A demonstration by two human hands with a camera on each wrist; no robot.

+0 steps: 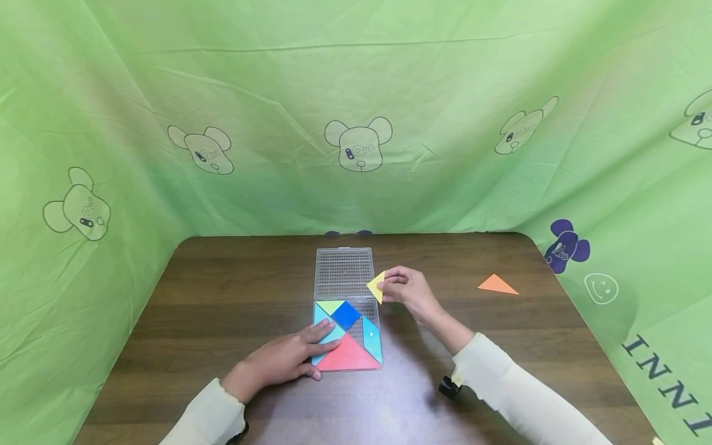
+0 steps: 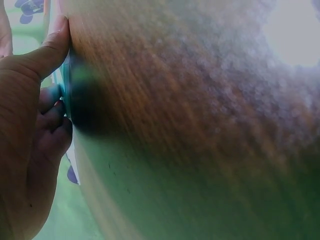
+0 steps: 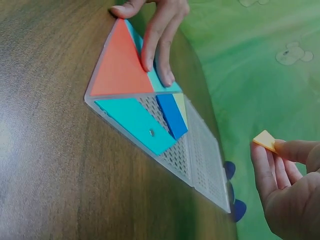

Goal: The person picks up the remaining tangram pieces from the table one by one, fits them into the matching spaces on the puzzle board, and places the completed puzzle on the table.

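My right hand (image 1: 411, 293) pinches a yellow tangram triangle (image 1: 374, 287) between thumb and fingers, close to the right side of the hinged clear case. Over the near half of that case (image 1: 369, 306), my left hand (image 1: 280, 360) rests its outstretched fingers on a large light-blue triangle (image 1: 322, 321), thumb at the near left corner. A large red triangle (image 1: 349, 357), a blue square (image 1: 346, 316), a small light-green triangle (image 1: 329, 306) and a turquoise parallelogram (image 3: 135, 124) also lie in that half. Perforated base shows between the square and the parallelogram.
The case's perforated other half (image 1: 345, 272) lies unfolded at the far side. An orange triangle (image 1: 497, 285) lies off to the right on the brown wooden table (image 1: 222, 290). Green printed cloth (image 1: 356, 80) hangs around the table's back and sides.
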